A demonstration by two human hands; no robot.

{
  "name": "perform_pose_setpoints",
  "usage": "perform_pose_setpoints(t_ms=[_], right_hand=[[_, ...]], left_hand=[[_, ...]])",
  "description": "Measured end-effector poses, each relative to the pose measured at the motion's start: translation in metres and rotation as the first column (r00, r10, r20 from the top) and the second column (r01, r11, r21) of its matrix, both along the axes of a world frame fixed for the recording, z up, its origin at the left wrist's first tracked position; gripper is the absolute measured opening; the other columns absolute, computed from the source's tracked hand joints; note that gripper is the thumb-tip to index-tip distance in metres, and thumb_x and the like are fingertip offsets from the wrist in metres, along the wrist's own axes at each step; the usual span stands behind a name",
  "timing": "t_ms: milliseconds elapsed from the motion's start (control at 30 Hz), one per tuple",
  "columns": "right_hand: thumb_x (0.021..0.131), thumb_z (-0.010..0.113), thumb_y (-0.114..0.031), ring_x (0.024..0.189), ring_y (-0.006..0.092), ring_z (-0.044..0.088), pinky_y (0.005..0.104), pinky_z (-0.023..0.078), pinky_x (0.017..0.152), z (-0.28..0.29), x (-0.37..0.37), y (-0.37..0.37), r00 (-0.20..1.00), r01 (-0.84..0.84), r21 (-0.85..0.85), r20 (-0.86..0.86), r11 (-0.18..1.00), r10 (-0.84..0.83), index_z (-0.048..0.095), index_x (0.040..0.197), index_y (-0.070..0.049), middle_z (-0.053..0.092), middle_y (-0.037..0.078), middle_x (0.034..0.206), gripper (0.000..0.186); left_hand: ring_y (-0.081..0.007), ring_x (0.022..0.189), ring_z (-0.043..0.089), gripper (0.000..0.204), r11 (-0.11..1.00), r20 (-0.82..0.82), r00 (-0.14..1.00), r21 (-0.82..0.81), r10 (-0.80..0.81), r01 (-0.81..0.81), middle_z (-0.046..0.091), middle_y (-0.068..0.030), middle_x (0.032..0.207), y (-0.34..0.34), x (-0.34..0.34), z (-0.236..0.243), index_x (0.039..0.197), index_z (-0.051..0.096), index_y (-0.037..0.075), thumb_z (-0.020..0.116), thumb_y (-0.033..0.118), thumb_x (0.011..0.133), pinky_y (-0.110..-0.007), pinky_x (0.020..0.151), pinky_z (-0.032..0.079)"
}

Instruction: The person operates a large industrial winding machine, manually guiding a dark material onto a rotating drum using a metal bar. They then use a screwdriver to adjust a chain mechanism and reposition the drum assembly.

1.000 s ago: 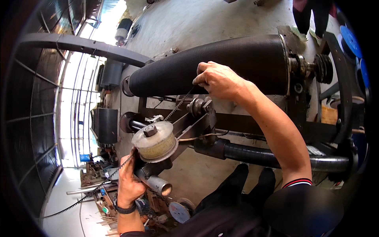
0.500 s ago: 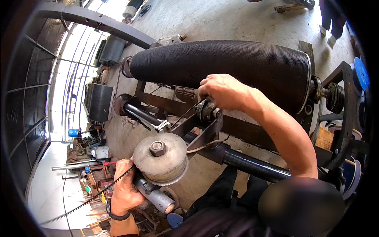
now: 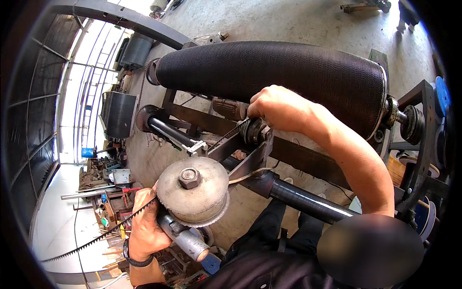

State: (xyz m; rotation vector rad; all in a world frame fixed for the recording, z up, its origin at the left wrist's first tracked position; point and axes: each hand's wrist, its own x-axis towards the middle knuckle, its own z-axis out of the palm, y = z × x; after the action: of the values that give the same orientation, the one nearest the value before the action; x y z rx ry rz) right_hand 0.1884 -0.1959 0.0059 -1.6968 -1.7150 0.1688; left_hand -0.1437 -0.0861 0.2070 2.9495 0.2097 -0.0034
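Note:
My left hand (image 3: 148, 226) is closed on a toothed belt (image 3: 98, 238) at the left side of a pale, wide wheel (image 3: 190, 202), with a large nut on top. Its fingers are partly hidden behind the wheel and a metal tube (image 3: 185, 238). The belt trails down to the lower left. My right hand (image 3: 272, 108) is closed over the belt at a small metal pulley (image 3: 252, 132), with its fingertips mostly hidden. Just behind it lie a long black textured roller (image 3: 274, 65) and a motor (image 3: 226, 108). The pulley sits on a dark steel bracket (image 3: 255, 159).
The steel frame (image 3: 308, 161) carries a black shaft (image 3: 310, 204) near my legs. Dark rollers (image 3: 118, 115) stand on the left, with assorted scrap and tools (image 3: 103, 188) below them. Blue spools (image 3: 442, 94) are at the right. A co-worker's legs (image 3: 406, 17) show at the top right.
My right hand has come down from above the small pulley onto it with the belt. The view has shifted, and the co-worker's legs have moved toward the upper edge.

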Motion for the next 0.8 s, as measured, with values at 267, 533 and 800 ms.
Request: perform_pose_setpoints(t_ms=[267, 533, 800], right_hand=[[0.074, 0.066, 0.004, 0.086, 0.0311, 0.071, 0.0422, 0.058, 0.075, -0.002, -0.002, -0.003, 0.993, 0.003, 0.111, 0.116, 0.994, -0.016, 0.074, 0.096, -0.002, 0.069, 0.011, 0.086, 0.024], [0.074, 0.067, 0.000, 0.086, 0.0319, 0.072, 0.0411, 0.059, 0.075, -0.026, -0.006, -0.001, 0.994, 0.023, 0.235, 0.098, 0.972, -0.047, 0.073, 0.091, -0.003, 0.071, 0.012, 0.088, 0.019], [0.075, 0.066, -0.001, 0.086, 0.0326, 0.072, 0.0409, 0.059, 0.076, -0.032, -0.007, -0.003, 0.997, 0.028, 0.292, 0.055, 0.956, -0.046, 0.075, 0.096, -0.003, 0.072, 0.013, 0.090, 0.022]], left_hand=[[-0.0350, 0.100, 0.060, 0.108, 0.999, -0.023, 0.999, 0.020, -0.030, 0.030, 0.065, -0.0149, 0.125, 0.007, -0.005, -0.002, 0.155, 0.041, 0.007, 0.086, 0.013, 0.057, -0.046, 0.092, 0.045], [-0.0345, 0.100, 0.059, 0.096, 0.999, -0.026, 0.999, 0.007, 0.040, -0.040, 0.066, -0.0148, 0.122, 0.001, -0.004, 0.000, 0.146, 0.050, -0.001, 0.085, 0.012, 0.058, -0.044, 0.091, 0.046], [-0.0382, 0.108, 0.059, 0.104, 0.999, 0.012, 0.999, -0.010, -0.049, 0.049, 0.063, -0.0172, 0.132, 0.007, -0.006, 0.000, 0.154, 0.041, 0.007, 0.084, 0.010, 0.059, -0.050, 0.095, 0.045]])
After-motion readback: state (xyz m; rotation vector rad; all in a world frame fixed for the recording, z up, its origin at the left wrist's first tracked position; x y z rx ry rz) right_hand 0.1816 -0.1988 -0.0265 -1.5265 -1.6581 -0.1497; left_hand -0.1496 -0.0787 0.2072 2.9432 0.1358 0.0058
